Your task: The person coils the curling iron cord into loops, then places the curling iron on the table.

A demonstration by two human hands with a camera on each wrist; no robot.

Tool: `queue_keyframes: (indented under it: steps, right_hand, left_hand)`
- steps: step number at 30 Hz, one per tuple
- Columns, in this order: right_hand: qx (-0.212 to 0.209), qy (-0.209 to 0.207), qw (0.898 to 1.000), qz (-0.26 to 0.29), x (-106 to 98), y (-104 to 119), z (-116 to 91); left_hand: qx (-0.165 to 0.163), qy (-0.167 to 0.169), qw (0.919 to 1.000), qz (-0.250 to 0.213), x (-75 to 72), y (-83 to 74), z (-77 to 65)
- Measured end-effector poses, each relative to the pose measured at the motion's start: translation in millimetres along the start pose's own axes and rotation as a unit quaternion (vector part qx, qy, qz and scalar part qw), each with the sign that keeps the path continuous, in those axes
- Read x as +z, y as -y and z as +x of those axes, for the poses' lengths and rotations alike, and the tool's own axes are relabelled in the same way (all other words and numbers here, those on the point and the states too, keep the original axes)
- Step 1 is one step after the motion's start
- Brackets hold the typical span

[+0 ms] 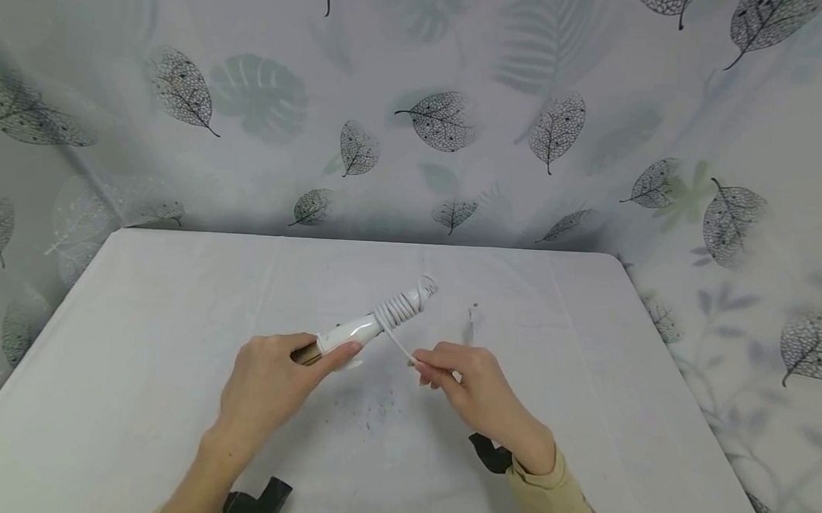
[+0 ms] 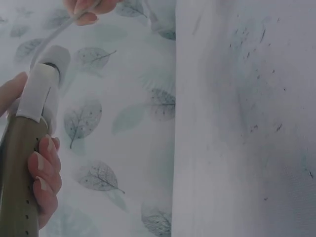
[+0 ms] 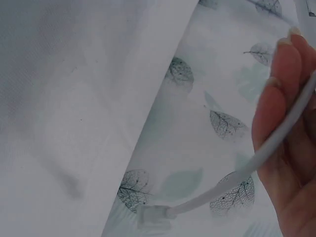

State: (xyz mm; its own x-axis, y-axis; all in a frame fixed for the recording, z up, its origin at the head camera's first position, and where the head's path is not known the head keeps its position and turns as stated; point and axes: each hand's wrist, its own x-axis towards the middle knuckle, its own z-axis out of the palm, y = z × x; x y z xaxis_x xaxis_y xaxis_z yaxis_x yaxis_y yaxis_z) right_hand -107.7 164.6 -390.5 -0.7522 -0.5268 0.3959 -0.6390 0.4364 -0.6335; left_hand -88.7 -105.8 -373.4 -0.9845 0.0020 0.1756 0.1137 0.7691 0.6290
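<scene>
A white curling iron (image 1: 354,332) with a gold barrel (image 2: 22,168) is held up at a slant over the table. My left hand (image 1: 265,380) grips it round the barrel end, thumb laid along the white part. Several turns of white cord (image 1: 397,310) circle its handle. From these turns a loose length runs to my right hand (image 1: 470,383), which pinches it between thumb and fingers. In the right wrist view the cord (image 3: 281,131) passes across the palm, and its pale plug (image 3: 154,217) hangs free. My left palm is hidden behind the barrel in the left wrist view.
A white-covered table (image 1: 172,290) lies below both hands, with small dark marks (image 1: 369,423) near its middle. Behind and beside it hangs a leaf-patterned curtain (image 1: 401,178). Black straps (image 1: 255,504) show at both wrists.
</scene>
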Motion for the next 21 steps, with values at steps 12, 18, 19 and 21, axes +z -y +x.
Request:
queue_keyframes:
  steps: [12, 18, 19, 21]
  right_hand:
    - [0.022, 0.019, 0.999, -0.041, -2.5, -9.0, -0.6]
    - [0.068, -0.011, 0.995, -0.075, -1.7, -15.2, 0.7]
    - [0.073, -0.019, 0.994, -0.079, -1.7, -15.9, 0.9]
    - [0.079, -0.033, 0.993, -0.086, -1.5, -16.6, 1.1]
  left_hand:
    - [0.049, 0.018, 0.9977, -0.043, 5.8, -2.1, -1.2]
    - [0.052, 0.026, 0.9976, -0.038, 10.0, -2.5, -2.2]
    - [0.053, 0.027, 0.9976, -0.036, 10.6, -2.7, -2.5]
    - [0.057, 0.027, 0.9974, -0.034, 11.3, -3.1, -3.0]
